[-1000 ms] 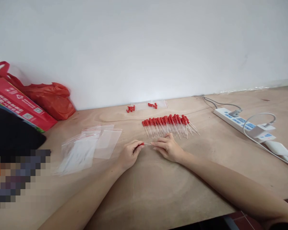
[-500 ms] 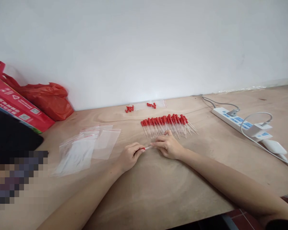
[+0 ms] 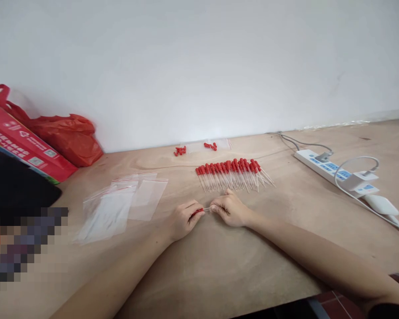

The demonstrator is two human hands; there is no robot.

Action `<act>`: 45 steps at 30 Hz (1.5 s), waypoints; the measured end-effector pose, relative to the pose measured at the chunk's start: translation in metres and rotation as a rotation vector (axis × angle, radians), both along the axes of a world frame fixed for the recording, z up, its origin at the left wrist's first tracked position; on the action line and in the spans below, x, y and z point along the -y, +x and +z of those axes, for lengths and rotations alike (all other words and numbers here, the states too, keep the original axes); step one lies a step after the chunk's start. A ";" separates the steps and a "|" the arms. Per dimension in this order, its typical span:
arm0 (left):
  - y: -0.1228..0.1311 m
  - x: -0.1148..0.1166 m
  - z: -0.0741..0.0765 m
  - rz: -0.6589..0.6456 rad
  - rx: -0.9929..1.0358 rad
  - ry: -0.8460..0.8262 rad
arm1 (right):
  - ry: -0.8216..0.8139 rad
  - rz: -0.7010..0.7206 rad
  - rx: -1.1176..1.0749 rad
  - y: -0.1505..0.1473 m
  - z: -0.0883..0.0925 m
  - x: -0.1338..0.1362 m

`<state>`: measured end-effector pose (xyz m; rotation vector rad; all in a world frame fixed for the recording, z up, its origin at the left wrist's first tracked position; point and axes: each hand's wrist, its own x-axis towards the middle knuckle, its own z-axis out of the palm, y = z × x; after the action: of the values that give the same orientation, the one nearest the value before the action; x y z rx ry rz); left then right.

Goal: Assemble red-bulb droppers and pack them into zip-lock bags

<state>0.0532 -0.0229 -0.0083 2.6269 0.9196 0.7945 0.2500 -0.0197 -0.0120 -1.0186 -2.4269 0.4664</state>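
Note:
My left hand (image 3: 185, 220) is closed around the red rubber bulb of a dropper (image 3: 206, 209), whose clear thin tube points right. The fingertips of my right hand (image 3: 230, 209) pinch the other end of that tube, so the dropper lies between both hands just above the table. Behind my right hand lies a row of similar droppers (image 3: 228, 168), red bulbs away from me and tubes toward me. Farther back, loose red bulbs (image 3: 180, 151) rest beside a clear bag (image 3: 194, 147), with a few more red bulbs (image 3: 210, 145) to the right.
Clear zip bags (image 3: 113, 206) lie on the wooden table (image 3: 199, 270) at left, some with thin pale tubes inside. A red plastic bag (image 3: 75, 137) and a black item (image 3: 16, 186) stand farther left. On the right is a power strip (image 3: 326, 168) with plugs and cables.
My right hand has come slightly toward me and its fingers have curled closer round the tube. My left hand has shifted a little right, still on the red bulb.

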 end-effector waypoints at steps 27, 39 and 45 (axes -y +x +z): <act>-0.012 -0.016 -0.001 0.445 -0.253 -0.131 | 0.086 -0.622 -0.029 -0.001 0.011 -0.036; -0.011 -0.016 -0.003 0.451 -0.375 -0.120 | -0.001 -0.875 0.068 -0.031 0.004 -0.074; -0.012 -0.016 -0.005 0.443 -0.367 -0.125 | 0.134 -0.811 -0.005 -0.025 0.000 -0.067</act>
<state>0.0411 -0.0072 -0.0130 2.5314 1.6295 0.3195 0.2254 0.0470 -0.0121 -1.7796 -1.7835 0.0191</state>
